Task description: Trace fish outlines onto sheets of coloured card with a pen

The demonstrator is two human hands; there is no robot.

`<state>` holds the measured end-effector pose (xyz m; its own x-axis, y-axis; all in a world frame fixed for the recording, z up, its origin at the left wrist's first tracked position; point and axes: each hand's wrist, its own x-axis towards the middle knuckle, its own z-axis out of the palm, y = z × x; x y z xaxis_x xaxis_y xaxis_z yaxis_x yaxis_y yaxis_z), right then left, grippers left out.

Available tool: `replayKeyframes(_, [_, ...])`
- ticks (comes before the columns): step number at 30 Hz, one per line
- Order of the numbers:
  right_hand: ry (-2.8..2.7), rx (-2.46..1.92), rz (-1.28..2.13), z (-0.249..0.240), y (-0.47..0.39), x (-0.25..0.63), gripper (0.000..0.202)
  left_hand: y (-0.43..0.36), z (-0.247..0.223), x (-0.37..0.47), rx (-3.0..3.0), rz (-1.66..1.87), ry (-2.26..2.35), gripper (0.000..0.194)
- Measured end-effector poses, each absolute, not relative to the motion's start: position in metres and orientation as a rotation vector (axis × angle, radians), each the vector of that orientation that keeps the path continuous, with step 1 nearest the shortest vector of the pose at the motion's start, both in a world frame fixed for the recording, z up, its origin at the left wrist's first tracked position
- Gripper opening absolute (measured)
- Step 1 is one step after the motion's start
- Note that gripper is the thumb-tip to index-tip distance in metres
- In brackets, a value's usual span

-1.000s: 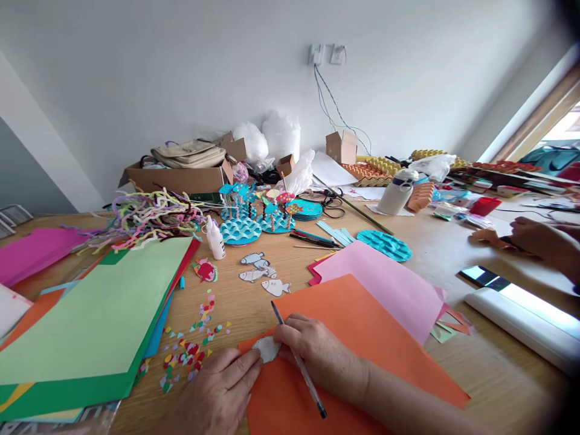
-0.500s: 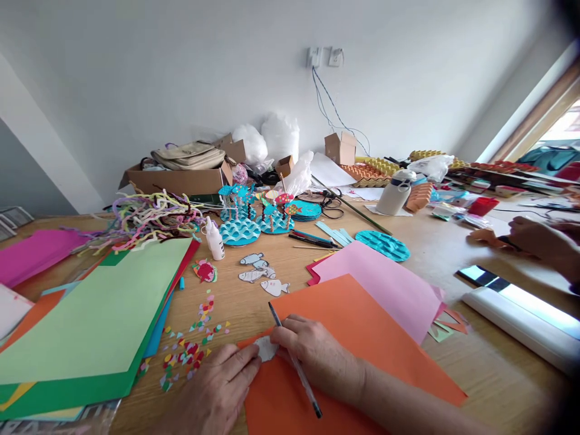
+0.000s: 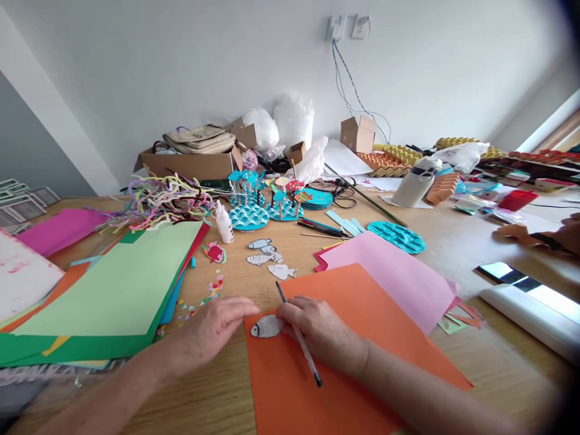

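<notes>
A paper fish cutout (image 3: 266,327) with a dark-marked head lies near the left corner of an orange sheet of paper (image 3: 357,296). My right hand (image 3: 324,332) holds a pen (image 3: 308,355) slanted across its fingers, the black end toward me. Its fingertips rest at the fish's tail end and hide part of it. To the left of the fish, my left hand (image 3: 215,329) is open with its fingers stretched out, holding nothing. Beyond the orange sheet lie several more fish cutouts (image 3: 281,271) and a red paper fish (image 3: 214,252).
Green sheets (image 3: 113,278) are stacked at left, pink paper (image 3: 389,272) at right. Behind stand a glue bottle (image 3: 224,223), blue wave crafts (image 3: 248,216), a pipe cleaner heap (image 3: 167,196) and a white bottle (image 3: 414,184). Another person's hand (image 3: 568,232) is at the right edge.
My left hand has come off the fish cutout and moved left and up, uncovering the fish's head. My right hand stays at the fish with the pen. The view has shifted left and down.
</notes>
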<state>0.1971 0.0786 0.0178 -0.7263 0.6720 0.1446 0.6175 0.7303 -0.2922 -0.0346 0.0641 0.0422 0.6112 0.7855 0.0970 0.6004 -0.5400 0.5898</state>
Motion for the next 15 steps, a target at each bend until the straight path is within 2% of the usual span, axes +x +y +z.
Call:
replayKeyframes(4, [-2.670, -0.981, 0.336, 0.018, 0.078, 0.197, 0.011, 0.068, 0.054, -0.045, 2.317, 0.593, 1.114, 0.033])
replayKeyframes(15, [-2.677, -0.995, 0.302, 0.019, 0.077, 0.196, 0.017, 0.072, 0.045, -0.020, 2.550, 0.295, 0.988, 0.027])
